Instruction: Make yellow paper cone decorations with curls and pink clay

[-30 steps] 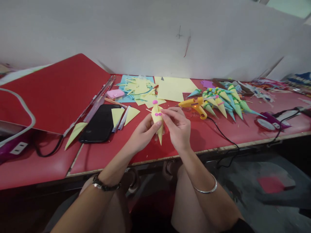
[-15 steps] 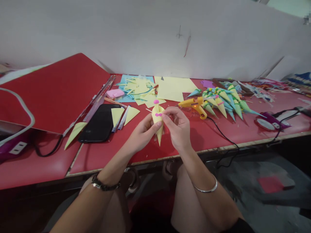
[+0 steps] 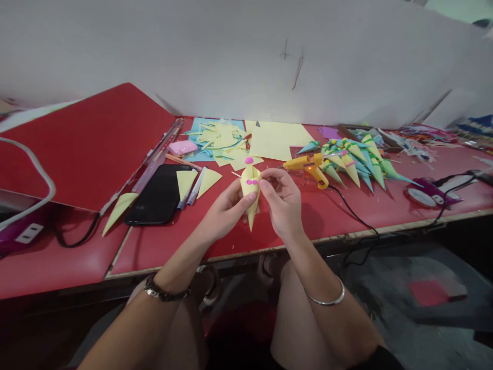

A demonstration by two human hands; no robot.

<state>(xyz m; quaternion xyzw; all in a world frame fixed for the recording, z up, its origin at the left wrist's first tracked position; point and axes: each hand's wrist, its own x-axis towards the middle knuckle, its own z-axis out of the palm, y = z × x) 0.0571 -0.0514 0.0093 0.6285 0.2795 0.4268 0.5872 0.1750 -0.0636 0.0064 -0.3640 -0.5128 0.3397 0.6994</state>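
Between my hands is a pale yellow paper cone [image 3: 251,204], its tip pointing down and its mouth up. Two pink dots sit side by side near its rim, and a larger pink dot [image 3: 249,161] shows just above the mouth. My left hand [image 3: 230,205] is closed around the cone's left side, thumb across its front. My right hand [image 3: 283,203] pinches the rim at the right, beside the pink dots; whether anything small lies under those fingertips is hidden. A yellow glue gun [image 3: 306,163] lies right of my right hand, with its small light lit.
Finished yellow and blue cones [image 3: 360,159] lie heaped at the right. Paper scraps [image 3: 221,139] and yellow sheets [image 3: 275,139] are at the back. On the left are a black phone [image 3: 156,198], cut yellow pieces [image 3: 209,180], pens [image 3: 196,187] and a large red board [image 3: 84,146].
The cone has turned slightly, its tip shifting a little to the left. My right fingertips have moved slightly right, off the pink dots. Nothing else has visibly moved.
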